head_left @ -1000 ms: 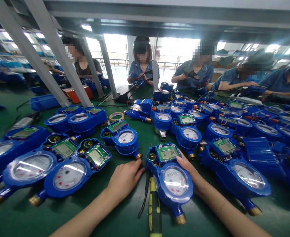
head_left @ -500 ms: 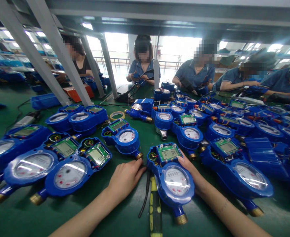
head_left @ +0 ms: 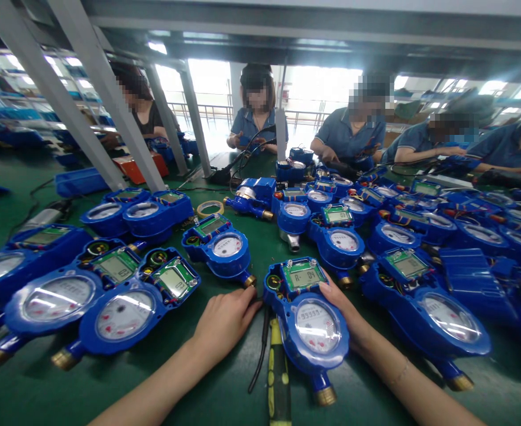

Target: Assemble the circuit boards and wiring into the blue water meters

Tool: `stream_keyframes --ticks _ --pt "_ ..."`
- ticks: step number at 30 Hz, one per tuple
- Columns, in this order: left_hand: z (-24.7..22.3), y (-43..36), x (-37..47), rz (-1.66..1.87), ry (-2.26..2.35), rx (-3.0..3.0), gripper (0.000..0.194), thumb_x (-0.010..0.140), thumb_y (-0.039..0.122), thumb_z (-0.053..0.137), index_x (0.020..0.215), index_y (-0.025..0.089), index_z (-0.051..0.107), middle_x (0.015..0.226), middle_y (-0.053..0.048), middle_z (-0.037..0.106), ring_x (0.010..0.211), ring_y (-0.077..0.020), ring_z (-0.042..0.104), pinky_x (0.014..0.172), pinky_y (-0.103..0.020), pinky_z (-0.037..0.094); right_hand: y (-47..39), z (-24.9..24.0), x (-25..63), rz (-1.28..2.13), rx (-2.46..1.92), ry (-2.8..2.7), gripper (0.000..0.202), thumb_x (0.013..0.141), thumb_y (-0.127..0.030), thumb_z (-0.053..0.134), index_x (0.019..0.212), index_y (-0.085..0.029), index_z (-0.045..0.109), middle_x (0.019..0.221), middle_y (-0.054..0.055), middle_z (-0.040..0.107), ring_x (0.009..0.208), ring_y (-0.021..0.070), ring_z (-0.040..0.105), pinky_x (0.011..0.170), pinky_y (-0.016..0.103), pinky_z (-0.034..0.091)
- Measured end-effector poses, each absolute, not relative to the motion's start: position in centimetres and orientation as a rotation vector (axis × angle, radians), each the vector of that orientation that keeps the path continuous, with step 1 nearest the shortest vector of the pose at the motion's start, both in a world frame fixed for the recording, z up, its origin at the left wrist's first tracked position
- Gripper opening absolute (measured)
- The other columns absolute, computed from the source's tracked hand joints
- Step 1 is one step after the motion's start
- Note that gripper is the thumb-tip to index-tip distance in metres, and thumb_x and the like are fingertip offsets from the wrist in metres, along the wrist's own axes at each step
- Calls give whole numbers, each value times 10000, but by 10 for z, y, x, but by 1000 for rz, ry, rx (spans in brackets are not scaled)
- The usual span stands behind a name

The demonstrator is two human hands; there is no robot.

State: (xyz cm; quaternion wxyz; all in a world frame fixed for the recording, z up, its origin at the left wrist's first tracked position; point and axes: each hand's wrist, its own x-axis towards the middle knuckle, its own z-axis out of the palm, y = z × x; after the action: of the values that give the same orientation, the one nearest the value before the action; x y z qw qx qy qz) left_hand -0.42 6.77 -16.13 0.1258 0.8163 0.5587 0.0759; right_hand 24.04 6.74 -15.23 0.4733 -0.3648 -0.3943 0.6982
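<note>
A blue water meter (head_left: 320, 331) lies in front of me, its lid off, the round dial facing up and a small LCD on a green circuit board reading about "A- 04". My right hand (head_left: 346, 305) grips its right side, thumb on the rim by the board, other fingers hidden behind the housing. My left hand (head_left: 225, 319) rests on the table left of this meter, fingers curled inward beside the brass end of another meter (head_left: 227, 245); whatever those fingers may hold is hidden. Between the hands lie a yellow-and-black tool handle (head_left: 278, 373) and a black cable (head_left: 260, 355).
Several opened meters (head_left: 127, 313) lie to the left, and many more crowd the right. A tape roll (head_left: 210, 208) sits farther back. Grey posts (head_left: 109, 94) and an overhead beam (head_left: 313, 26) frame the bench. Several co-workers (head_left: 253, 127) sit opposite.
My hands and the meter stay almost still. Some digits on the meter's dial look different. Across the bench, a co-worker's hand has lowered toward the table.
</note>
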Motion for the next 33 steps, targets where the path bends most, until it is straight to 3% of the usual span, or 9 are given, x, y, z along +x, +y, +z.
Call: stream_keyframes --ticks 6,12,19,33 --pt "-161 67 -4 216 1626 2373 236 990 369 407 1051 234 592 1017 -54 722 935 -287 704 725 -363 520 67 -153 241 1709 -889 -977 673 871 -465 656 1448 -273 368 1299 94 623 1129 296 623 1003 460 433" --pt "-159 67 -4 198 1629 2370 248 996 373 386 1027 231 587 1008 -61 721 934 -273 703 722 -338 506 66 -151 240 1711 -883 -953 604 888 -435 645 1425 -291 410 1198 64 679 1029 260 668 951 422 471" --pt "-158 68 -3 174 1639 2343 256 994 379 383 1066 243 587 1024 -63 720 957 -263 699 750 -326 506 64 -147 239 1735 -887 -945 647 870 -459 654 1438 -297 390 1188 85 682 1006 287 677 932 471 484" --pt "-156 67 -2 161 1651 2301 274 994 384 378 1113 262 593 1022 -64 720 981 -251 691 806 -325 513 64 -148 238 1731 -890 -940 700 840 -481 683 1444 -287 386 1221 98 671 1068 298 659 1042 517 404"
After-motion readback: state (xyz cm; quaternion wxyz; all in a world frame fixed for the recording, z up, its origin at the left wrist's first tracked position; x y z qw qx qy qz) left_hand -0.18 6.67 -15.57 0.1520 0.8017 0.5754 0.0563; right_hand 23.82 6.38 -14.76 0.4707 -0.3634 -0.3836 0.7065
